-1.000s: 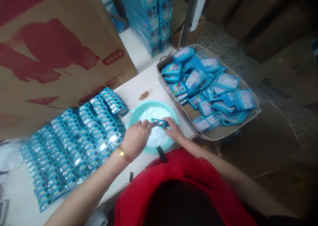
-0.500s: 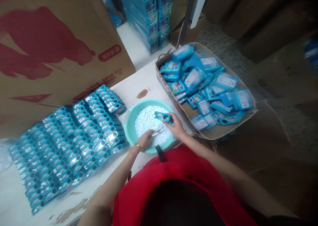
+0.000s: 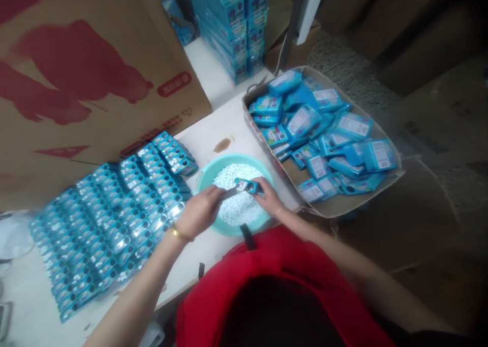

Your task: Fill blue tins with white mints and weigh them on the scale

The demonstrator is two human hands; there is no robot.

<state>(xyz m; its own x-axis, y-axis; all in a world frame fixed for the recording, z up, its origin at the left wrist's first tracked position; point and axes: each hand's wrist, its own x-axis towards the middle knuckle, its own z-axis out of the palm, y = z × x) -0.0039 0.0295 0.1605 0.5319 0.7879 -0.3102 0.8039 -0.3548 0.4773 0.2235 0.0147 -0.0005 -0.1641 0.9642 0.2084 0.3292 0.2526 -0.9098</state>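
My right hand (image 3: pixel 269 197) grips a small blue box (image 3: pixel 250 186) above a turquoise basin (image 3: pixel 206 177). White pellets (image 3: pixel 238 211) fill much of the basin. My left hand (image 3: pixel 200 210), with a gold bracelet at the wrist, is closed round a small metal scoop (image 3: pixel 229 193). The scoop's tip reaches the box, and white pellets show there. Whether they lie on the scoop or in the box opening I cannot tell.
Left of the basin stand rows of small blue boxes (image 3: pixel 114 220) with round dark holes. A tray-like carton (image 3: pixel 328 210) of wrapped blue packs is at the right. A big cardboard box (image 3: pixel 168 42) and stacked blue packs (image 3: pixel 234 37) stand behind.
My left hand has lifted the scoop out of the pellets and brought it up to the box. The box in my right hand has tilted and come slightly lower.
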